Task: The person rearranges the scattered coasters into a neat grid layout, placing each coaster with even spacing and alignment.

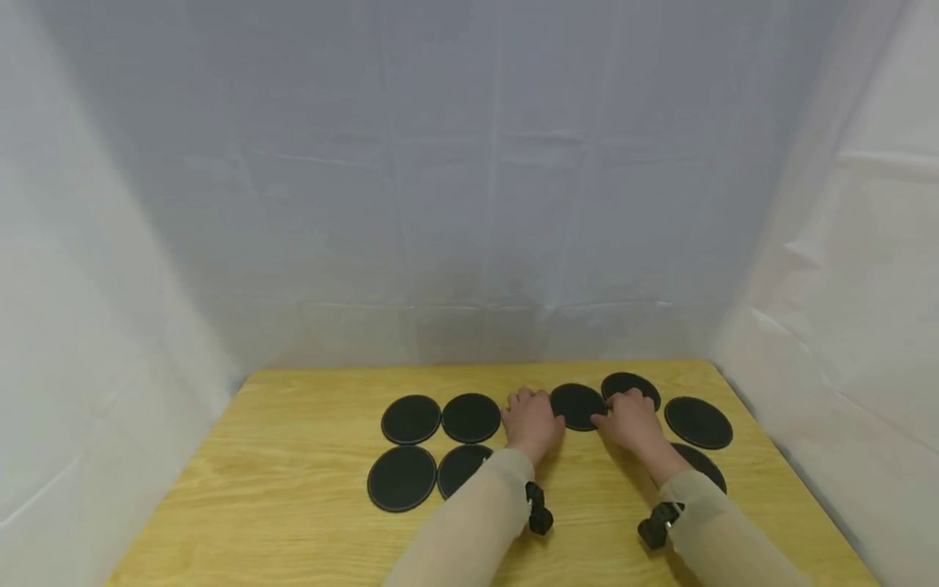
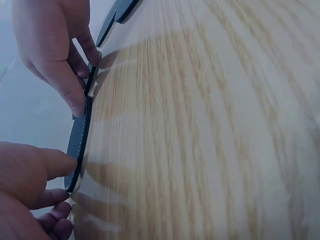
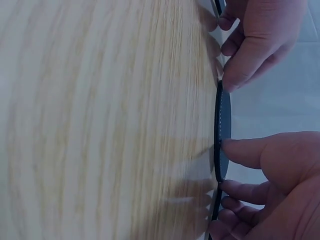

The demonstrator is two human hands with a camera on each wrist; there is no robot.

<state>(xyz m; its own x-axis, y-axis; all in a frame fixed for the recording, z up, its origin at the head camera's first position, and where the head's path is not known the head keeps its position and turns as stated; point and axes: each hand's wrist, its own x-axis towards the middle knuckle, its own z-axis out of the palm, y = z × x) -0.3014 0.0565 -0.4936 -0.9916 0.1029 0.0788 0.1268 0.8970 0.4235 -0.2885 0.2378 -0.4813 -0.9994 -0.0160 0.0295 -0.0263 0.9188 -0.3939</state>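
Observation:
A round black coaster (image 1: pixel 579 407) with pale stitching round its rim lies flat near the table's back edge, between the two hands. On its left side is my left hand (image 1: pixel 533 424), palm down, with the thumb at the coaster's edge in the left wrist view. From the other side my right hand (image 1: pixel 631 420) reaches over it; in the right wrist view its thumb (image 3: pixel 240 150) rests on the stitched rim. The right fingers partly cover another black coaster (image 1: pixel 629 385) behind. Left of the left hand sits a further coaster (image 1: pixel 471 418).
More matching coasters lie on the wooden table (image 1: pixel 293 489): one at far left (image 1: pixel 411 419), one in front of it (image 1: pixel 401 478), one half under the left sleeve (image 1: pixel 458 467). At right are one coaster (image 1: pixel 698 422) and one behind the right forearm (image 1: pixel 700 466). White sheeting (image 1: pixel 469 204) surrounds the table.

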